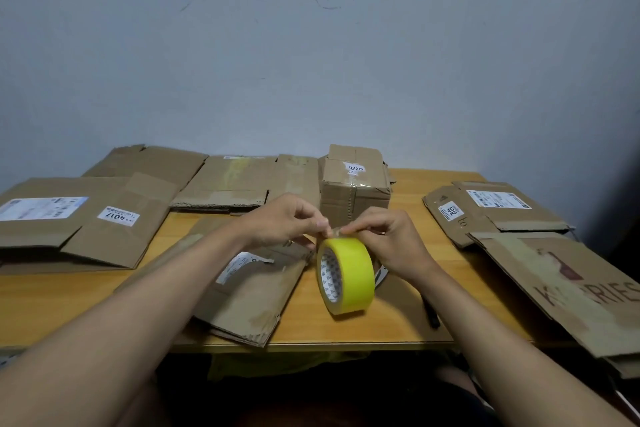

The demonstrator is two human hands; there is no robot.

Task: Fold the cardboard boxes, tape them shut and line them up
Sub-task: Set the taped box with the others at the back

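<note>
Yellow tape roll (346,276) stands on edge at the middle of the frame on the wooden counter (398,326). Both the left hand (287,218) and right hand (384,239) pinch the tape end at its top. One taped box (355,186) stands behind, with flat boxes (86,222) around it.

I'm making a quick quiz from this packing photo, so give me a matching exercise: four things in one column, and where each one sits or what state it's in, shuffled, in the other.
Things
1. tape roll
2. taped box
3. flat box with the 4017 sticker
4. black pen

Places or states
A. folded up, standing at the back of the table
B. lying on the table beneath the right hand's forearm
C. flat at the left side of the table
D. on edge in the middle, its top pinched by both the right and the left hand

Pairs: 1-D, 2-A, 3-C, 4-B
</note>
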